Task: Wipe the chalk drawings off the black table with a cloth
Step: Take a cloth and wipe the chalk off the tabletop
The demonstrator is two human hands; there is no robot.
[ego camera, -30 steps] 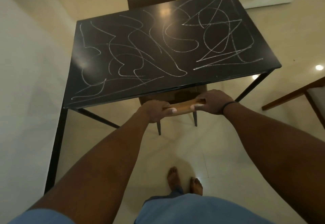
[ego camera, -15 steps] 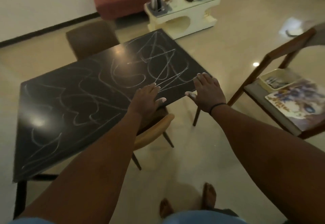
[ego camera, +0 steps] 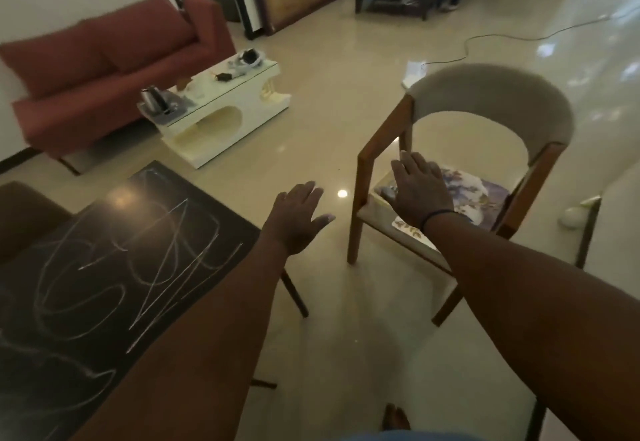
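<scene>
The black table fills the lower left, its top covered in white chalk scribbles. My left hand hovers flat and empty past the table's right corner, over the floor. My right hand reaches with straight fingers over the seat of a wooden chair, just above a patterned cloth that lies on the seat. Whether the fingers touch the cloth I cannot tell. A small tray on the seat is mostly hidden under that hand.
A brown chair back stands at the table's far left. Behind lie a cream coffee table with a kettle, a red sofa, and a cable on the tiled floor. A bare foot shows at the bottom.
My hands let go of the chair tucked under the table and lifted open. The view swung right; my right hand has moved over the chair seat with the cloth.
</scene>
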